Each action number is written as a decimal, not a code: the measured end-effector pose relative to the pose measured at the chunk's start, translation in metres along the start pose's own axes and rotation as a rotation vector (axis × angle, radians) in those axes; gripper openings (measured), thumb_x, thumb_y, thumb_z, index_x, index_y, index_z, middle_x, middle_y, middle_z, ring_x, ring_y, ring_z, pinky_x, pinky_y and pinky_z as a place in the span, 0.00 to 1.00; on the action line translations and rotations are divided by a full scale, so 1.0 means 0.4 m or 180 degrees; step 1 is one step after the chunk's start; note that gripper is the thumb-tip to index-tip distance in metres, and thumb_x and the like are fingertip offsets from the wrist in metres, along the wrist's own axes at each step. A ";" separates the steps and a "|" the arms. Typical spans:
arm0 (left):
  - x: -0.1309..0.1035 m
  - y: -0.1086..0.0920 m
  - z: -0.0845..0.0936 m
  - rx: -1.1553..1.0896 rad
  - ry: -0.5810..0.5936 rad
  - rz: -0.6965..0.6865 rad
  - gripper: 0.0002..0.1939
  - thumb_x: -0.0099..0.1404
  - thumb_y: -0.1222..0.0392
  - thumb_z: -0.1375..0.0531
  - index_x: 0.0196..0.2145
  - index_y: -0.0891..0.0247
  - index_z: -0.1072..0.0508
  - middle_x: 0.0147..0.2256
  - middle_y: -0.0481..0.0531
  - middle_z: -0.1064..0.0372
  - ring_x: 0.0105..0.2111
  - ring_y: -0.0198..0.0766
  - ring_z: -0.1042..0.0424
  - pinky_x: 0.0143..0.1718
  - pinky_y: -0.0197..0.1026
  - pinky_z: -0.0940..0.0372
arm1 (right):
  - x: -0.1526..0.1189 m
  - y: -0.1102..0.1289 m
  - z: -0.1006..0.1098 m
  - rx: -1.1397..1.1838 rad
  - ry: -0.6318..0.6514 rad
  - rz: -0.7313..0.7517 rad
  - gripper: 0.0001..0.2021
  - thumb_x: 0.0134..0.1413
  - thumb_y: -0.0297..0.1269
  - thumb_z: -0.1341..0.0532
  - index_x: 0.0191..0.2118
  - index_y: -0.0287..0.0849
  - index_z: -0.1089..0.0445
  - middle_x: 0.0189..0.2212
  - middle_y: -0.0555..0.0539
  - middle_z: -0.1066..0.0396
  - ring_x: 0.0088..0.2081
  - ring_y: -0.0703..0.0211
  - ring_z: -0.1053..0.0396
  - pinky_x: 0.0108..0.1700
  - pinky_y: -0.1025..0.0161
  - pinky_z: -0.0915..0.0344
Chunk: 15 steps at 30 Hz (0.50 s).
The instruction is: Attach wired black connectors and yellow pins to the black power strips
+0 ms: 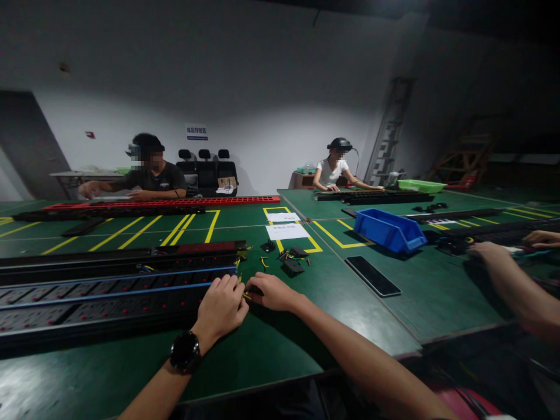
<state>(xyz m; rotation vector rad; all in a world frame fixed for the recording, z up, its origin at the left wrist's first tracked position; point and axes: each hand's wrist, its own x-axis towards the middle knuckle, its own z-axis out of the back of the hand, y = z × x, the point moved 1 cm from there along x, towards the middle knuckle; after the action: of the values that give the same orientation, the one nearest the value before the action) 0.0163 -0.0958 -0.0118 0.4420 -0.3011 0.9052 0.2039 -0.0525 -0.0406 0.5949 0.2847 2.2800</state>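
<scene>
My left hand point(222, 308), with a black watch on its wrist, is closed at the right end of a long black rail point(109, 297) with blue strips and small red dots. Its fingertips meet those of my right hand point(272, 291), which is closed too. Between them shows a small yellow-green wire piece point(247, 296), and both hands appear to pinch it. Just beyond my hands lie small black parts point(293, 266) and a loose yellow wire point(264, 262) on the green table.
A phone point(373, 276) and a blue bin point(389, 230) lie to the right. White papers point(286, 231) rest ahead. Another person's hands point(492, 252) work at far right. Two people sit across the table, near a red rail point(210, 201) and black rails point(376, 197).
</scene>
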 end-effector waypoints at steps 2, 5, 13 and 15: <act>0.000 0.000 0.000 0.0000 0.0015 0.0014 0.06 0.65 0.61 0.43 0.35 0.63 0.26 0.37 0.57 0.30 0.40 0.49 0.34 0.42 0.51 0.41 | 0.000 -0.001 -0.001 -0.0010 -0.0008 0.0015 0.09 0.63 0.36 0.36 0.47 0.42 0.26 0.40 0.45 0.28 0.38 0.58 0.30 0.40 0.65 0.38; 0.000 0.001 0.001 -0.0007 0.0022 0.0015 0.07 0.65 0.61 0.43 0.36 0.63 0.26 0.38 0.57 0.30 0.40 0.49 0.34 0.42 0.51 0.41 | -0.001 -0.001 -0.001 -0.0012 -0.0007 0.0023 0.09 0.63 0.36 0.36 0.47 0.42 0.27 0.40 0.45 0.29 0.39 0.59 0.30 0.41 0.66 0.38; -0.001 0.003 0.003 -0.0038 -0.0002 -0.0025 0.06 0.65 0.62 0.43 0.36 0.63 0.26 0.37 0.58 0.30 0.40 0.48 0.34 0.42 0.50 0.41 | -0.001 0.003 0.003 0.0000 0.0019 -0.0015 0.09 0.63 0.36 0.36 0.48 0.42 0.27 0.40 0.45 0.29 0.39 0.58 0.30 0.41 0.65 0.38; -0.001 0.002 0.003 -0.0031 0.0004 -0.0023 0.06 0.65 0.62 0.43 0.35 0.63 0.26 0.37 0.58 0.30 0.40 0.48 0.34 0.42 0.50 0.41 | -0.001 0.002 0.002 -0.0009 0.0020 -0.0011 0.09 0.63 0.36 0.36 0.48 0.42 0.27 0.40 0.45 0.29 0.39 0.58 0.30 0.41 0.65 0.38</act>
<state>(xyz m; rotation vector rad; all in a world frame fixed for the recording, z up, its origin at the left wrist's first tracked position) 0.0154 -0.0961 -0.0106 0.4332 -0.3024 0.8964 0.2042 -0.0533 -0.0398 0.5853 0.2853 2.2789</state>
